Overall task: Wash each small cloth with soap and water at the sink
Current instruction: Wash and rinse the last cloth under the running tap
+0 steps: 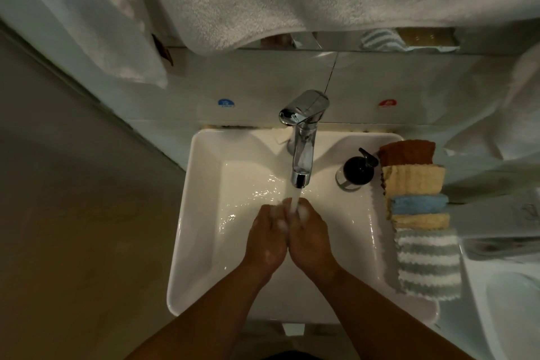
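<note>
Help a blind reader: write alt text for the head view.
Foamy left hand and right hand, pressed together, rinse under a running chrome tap over a white rectangular sink. Five folded small cloths and a black soap pump sit on its right side.

Soap dispenser (pixel 358 169) between tap (pixel 302 137) and row of cloths (pixel 415 181) on right rim of sink (pixel 187 213)

Soap bottle (pixel 357 170) and folded cloths (pixel 418 207) crowd the sink's (pixel 204 213) right rim

Our bare forearms (pixel 222 310) rise from the lower edge and meet at centre frame. Our bare left hand (pixel 267 238) and bare right hand (pixel 309 238) touch side by side, backs up, their foam-flecked fingers (pixel 273 215) relaxed and holding nothing.
</note>
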{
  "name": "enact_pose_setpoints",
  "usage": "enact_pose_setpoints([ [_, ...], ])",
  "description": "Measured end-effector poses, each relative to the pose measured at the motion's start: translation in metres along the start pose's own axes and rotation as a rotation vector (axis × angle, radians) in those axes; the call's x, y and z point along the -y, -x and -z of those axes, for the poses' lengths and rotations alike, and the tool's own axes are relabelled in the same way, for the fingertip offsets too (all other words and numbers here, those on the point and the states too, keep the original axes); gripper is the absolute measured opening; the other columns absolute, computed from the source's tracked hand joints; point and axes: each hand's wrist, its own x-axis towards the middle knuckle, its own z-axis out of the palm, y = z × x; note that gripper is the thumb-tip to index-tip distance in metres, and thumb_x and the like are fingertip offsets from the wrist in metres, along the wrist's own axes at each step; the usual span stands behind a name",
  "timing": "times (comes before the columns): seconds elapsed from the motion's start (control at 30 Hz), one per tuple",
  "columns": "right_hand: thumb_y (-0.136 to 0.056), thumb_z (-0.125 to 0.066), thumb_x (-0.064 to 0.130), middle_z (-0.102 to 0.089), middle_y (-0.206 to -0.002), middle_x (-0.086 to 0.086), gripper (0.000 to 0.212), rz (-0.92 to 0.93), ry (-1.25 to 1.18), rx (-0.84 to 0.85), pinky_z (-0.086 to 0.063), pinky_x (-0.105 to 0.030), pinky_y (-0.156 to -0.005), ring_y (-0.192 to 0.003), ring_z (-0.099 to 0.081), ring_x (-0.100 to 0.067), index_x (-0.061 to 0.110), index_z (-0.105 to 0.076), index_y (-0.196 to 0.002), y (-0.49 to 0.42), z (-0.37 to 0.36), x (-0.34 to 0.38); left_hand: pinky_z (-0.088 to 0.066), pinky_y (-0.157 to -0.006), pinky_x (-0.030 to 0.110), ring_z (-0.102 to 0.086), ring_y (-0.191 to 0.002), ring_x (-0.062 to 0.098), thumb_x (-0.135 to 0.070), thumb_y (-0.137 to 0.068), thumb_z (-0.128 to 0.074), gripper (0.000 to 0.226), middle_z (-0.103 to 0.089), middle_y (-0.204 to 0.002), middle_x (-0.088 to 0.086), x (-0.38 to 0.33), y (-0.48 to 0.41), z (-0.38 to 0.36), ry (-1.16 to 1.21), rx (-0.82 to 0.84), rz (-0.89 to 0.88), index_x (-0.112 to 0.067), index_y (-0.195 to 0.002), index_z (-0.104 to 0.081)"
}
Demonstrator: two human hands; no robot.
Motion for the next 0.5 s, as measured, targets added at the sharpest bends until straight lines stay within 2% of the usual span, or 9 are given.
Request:
enact_pose_setpoints([
  [0.07,-0.086,-0.064,0.05,-0.063,-0.077,0.014,0.027,0.017,0.063,-0.011,-0.041,-0.006,-0.06,-0.07,-0.06,0.008,0.024,-0.058,-0.092,-0.003,0.002,0.002,-0.048,-0.065,0.02,-0.064,-0.081,0.01,-0.033,-0.103,-0.049,0.024,-0.065,-0.088,-0.002,0.001,-0.004,-0.002,-0.206,0.002,-0.117,-0.015,-0.092,-0.062],
  [0.17,-0.093,-0.07,0.03,-0.054,-0.067,0.016,0.019,0.059,0.262,-0.054,-0.038,-0.008,-0.048,-0.054,-0.053,0.005,0.016,-0.062,-0.083,-0.011,0.003,0.005,-0.041,-0.07,0.019,-0.062,-0.089,0.018,-0.023,-0.102,-0.053,0.016,-0.062,-0.096,0.002,0.0,-0.012,-0.004,-0.449,0.013,-0.25,-0.009,-0.101,-0.061],
  [0.23,-0.094,-0.067,0.023,-0.049,-0.066,0.015,0.015,0.111,0.379,-0.069,-0.021,-0.008,-0.04,-0.049,-0.044,0.002,0.015,-0.066,-0.081,-0.012,0.0,0.01,-0.039,-0.076,0.02,-0.063,-0.093,0.019,-0.027,-0.104,-0.048,0.018,-0.063,-0.101,0.003,-0.004,-0.016,-0.004,-0.572,0.023,-0.271,-0.013,-0.112,-0.057],
  [0.27,-0.098,-0.062,0.025,-0.055,-0.068,0.01,0.019,0.154,0.413,-0.091,-0.02,-0.007,-0.044,-0.051,-0.048,0.0,0.016,-0.066,-0.082,-0.014,0.0,0.011,-0.043,-0.077,0.022,-0.065,-0.091,0.019,-0.029,-0.106,-0.045,0.019,-0.066,-0.098,0.003,-0.01,-0.015,-0.004,-0.522,0.012,-0.244,-0.015,-0.114,-0.056],
  [0.33,-0.106,-0.046,0.037,-0.065,-0.072,0.005,0.037,0.087,0.329,-0.049,-0.04,-0.015,-0.05,-0.059,-0.06,-0.007,0.017,-0.063,-0.081,-0.016,-0.001,0.011,-0.053,-0.073,0.029,-0.069,-0.077,0.015,-0.038,-0.108,-0.038,0.028,-0.071,-0.085,0.002,-0.018,-0.01,-0.001,-0.35,0.03,-0.161,-0.021,-0.105,-0.06],
  [0.4,-0.108,-0.039,0.038,-0.065,-0.073,0.006,0.038,-0.076,0.124,-0.04,-0.053,-0.025,-0.062,-0.065,-0.064,-0.008,0.023,-0.059,-0.079,-0.016,0.0,0.01,-0.054,-0.065,0.03,-0.069,-0.067,0.011,-0.048,-0.107,-0.032,0.048,-0.072,-0.076,0.002,-0.021,-0.005,0.001,0.116,0.044,0.097,-0.024,-0.089,-0.068],
  [0.43,-0.108,-0.038,0.035,-0.064,-0.075,0.005,0.035,-0.129,0.05,-0.065,-0.054,-0.03,-0.067,-0.069,-0.064,-0.011,0.026,-0.057,-0.08,-0.017,0.001,0.009,-0.055,-0.066,0.031,-0.072,-0.071,0.014,-0.048,-0.107,-0.034,0.048,-0.075,-0.081,0.005,-0.02,-0.003,0.002,0.301,0.06,0.195,-0.022,-0.09,-0.071],
  [0.5,-0.106,-0.039,0.029,-0.061,-0.077,0.005,0.029,-0.17,-0.049,-0.071,-0.05,-0.032,-0.066,-0.072,-0.061,-0.014,0.029,-0.054,-0.082,-0.017,0.004,0.005,-0.057,-0.066,0.034,-0.073,-0.086,0.025,-0.039,-0.106,-0.045,0.033,-0.075,-0.099,0.009,-0.015,-0.001,0.006,0.461,0.083,0.244,-0.021,-0.101,-0.072],
])
